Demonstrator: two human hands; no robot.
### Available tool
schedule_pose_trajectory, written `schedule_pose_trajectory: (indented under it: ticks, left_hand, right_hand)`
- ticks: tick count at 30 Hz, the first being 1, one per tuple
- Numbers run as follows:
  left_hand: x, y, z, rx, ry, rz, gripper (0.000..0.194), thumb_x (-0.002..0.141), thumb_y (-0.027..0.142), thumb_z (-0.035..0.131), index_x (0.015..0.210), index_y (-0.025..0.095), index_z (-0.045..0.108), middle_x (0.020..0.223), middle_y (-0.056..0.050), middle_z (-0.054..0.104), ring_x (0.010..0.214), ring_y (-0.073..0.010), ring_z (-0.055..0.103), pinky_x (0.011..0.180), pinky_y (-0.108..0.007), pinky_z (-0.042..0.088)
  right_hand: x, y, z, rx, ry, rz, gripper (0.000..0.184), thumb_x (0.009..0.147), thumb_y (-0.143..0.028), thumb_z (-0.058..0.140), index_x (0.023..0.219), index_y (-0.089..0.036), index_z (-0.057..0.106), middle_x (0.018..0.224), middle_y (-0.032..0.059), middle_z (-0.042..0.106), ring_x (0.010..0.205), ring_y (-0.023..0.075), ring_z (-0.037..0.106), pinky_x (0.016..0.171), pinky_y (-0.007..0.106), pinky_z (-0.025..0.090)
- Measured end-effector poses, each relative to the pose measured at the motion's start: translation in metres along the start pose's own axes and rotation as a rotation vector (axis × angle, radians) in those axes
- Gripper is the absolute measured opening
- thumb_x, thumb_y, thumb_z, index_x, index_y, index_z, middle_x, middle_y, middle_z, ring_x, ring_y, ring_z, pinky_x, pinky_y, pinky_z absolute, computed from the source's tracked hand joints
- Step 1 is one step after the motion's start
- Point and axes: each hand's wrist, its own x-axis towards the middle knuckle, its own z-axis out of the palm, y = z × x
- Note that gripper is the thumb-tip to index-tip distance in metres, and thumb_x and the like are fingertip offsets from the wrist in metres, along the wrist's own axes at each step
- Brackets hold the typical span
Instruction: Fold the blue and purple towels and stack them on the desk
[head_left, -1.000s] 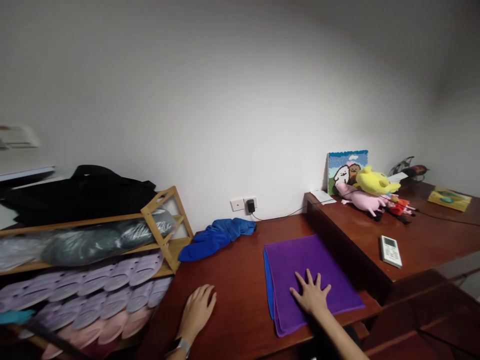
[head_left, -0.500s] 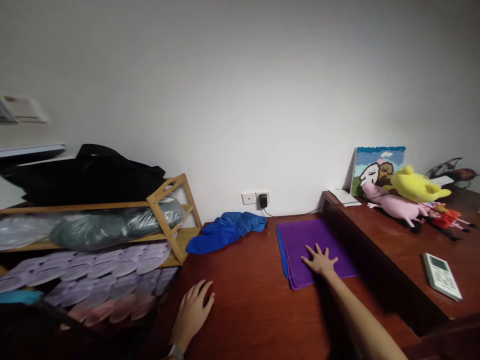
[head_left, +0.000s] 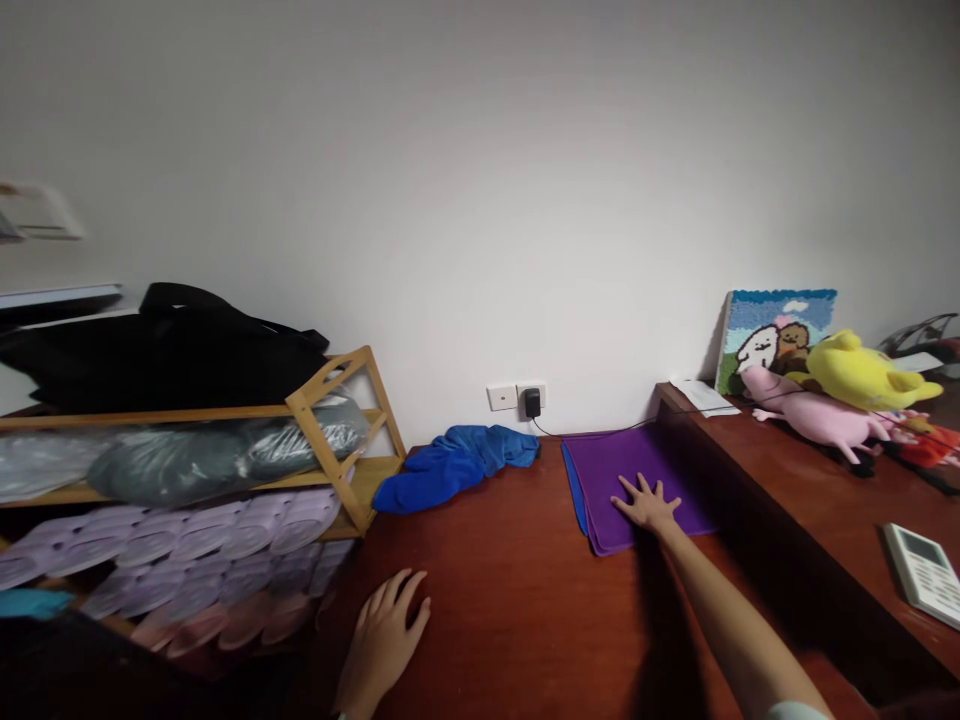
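At eleven o'clock, the left hand rests half-spread on the worktop, holding nothing; at one o'clock, the right hand lies splayed wide on the purple cloth, gripping nothing. A hard push toward the wall could ruck the cloth or catch the cable by its far edge, tugging the plug. Counted: two hands, one purple cloth, one crumpled blue cloth at twelve o'clock, one plug, two wall plates.
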Motion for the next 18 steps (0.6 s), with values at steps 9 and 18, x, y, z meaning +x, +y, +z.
schedule_pose_trajectory:
  ticks: [9,18]
  left_hand:
    - [-0.002,0.006,-0.005,-0.016,0.003,-0.008,0.04,0.093,0.035,0.049,0.129,0.025,0.066,0.136,-0.008,0.065,0.127,-0.0275,0.058,0.107,-0.046,0.045]
    - [-0.011,0.015,-0.015,-0.04,0.052,-0.019,0.038,0.092,0.028,0.054,0.128,0.027,0.066,0.135,-0.007,0.064,0.127,-0.0265,0.056,0.11,-0.046,0.043]
  right_hand:
    - [-0.002,-0.006,0.003,-0.026,-0.018,0.025,0.078,0.088,-0.085,0.026,0.158,-0.052,0.016,0.172,0.0004,0.008,0.152,0.0494,0.005,0.104,0.084,0.011]
    - [-0.03,-0.082,-0.012,-0.055,0.258,-0.333,0.048,0.1,-0.036,0.037,0.139,-0.022,0.06,0.156,0.0152,0.042,0.137,0.0373,0.043,0.11,0.058,0.035]
